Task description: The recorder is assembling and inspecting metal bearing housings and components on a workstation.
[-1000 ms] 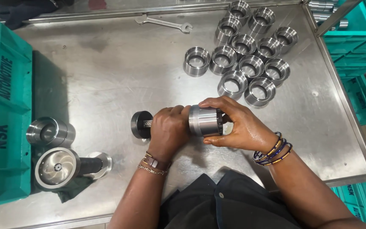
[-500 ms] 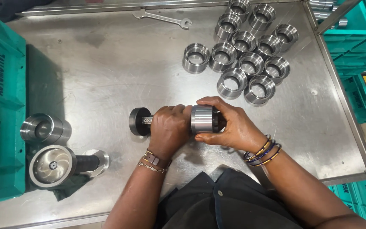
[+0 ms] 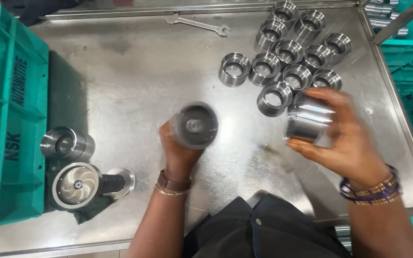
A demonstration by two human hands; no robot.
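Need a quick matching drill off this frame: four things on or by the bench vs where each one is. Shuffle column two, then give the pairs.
Things
1. wrench
2. green crate
3. loose metal sleeve
4. cluster of metal rings

Places
A. left edge of the steel table
B. far right part of the table
C. far edge of the table, lying flat
D. in the right hand

Pairs: 1-C, 2-A, 3-D, 4-B

The left hand holds a dark, blurred cylindrical part upright.
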